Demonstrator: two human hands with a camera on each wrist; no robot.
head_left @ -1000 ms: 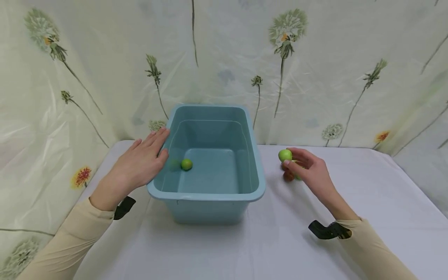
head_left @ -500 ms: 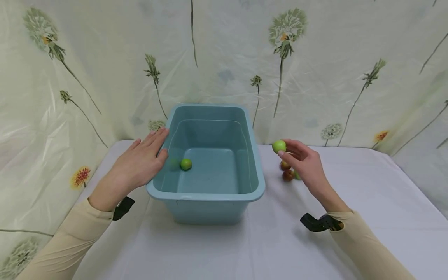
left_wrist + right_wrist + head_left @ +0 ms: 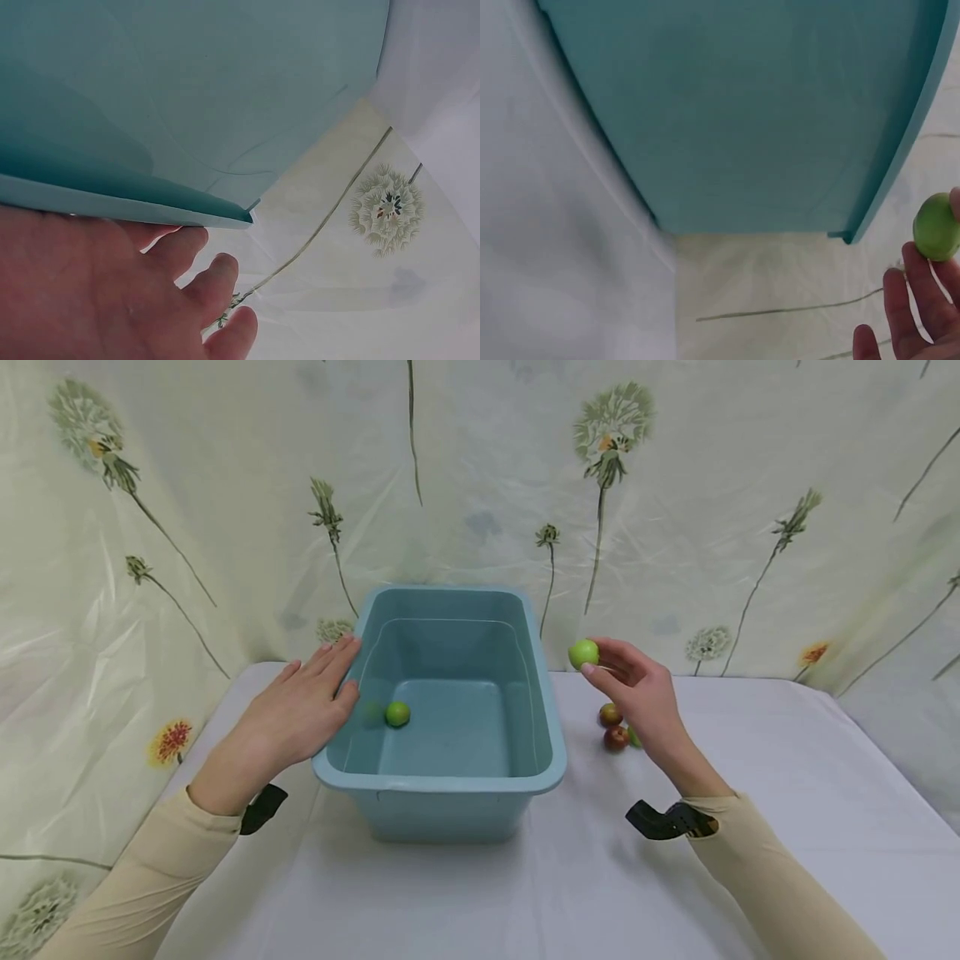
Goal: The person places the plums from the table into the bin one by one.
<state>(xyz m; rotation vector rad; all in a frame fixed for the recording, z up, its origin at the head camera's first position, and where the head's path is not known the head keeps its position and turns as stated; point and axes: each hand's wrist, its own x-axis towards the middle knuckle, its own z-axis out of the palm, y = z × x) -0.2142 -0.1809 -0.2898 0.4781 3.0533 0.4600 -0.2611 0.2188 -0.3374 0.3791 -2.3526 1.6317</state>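
A blue-green plastic tub (image 3: 438, 783) stands on the table with one green lime-like fruit (image 3: 397, 713) on its floor at the left. My left hand (image 3: 296, 702) lies along the tub's left rim, fingers straight; in the left wrist view the fingers (image 3: 196, 251) extend just under that rim. To the right of the tub, my right hand (image 3: 637, 689) pinches a small round green fruit (image 3: 583, 653) between thumb and fingertips, raised above the table. The right wrist view has this green fruit (image 3: 936, 227) at its right edge, beyond the tub's outer wall (image 3: 742, 112).
Two reddish-brown round fruits (image 3: 617, 738) and a partly hidden green one (image 3: 634, 737) lie on the white-covered table (image 3: 787, 760) below my right hand. Behind the table hangs a sheet (image 3: 465, 468) printed with dandelions.
My right hand has lifted the green fruit off the small group and carried it up and left toward the tub. My left hand stays on the rim.
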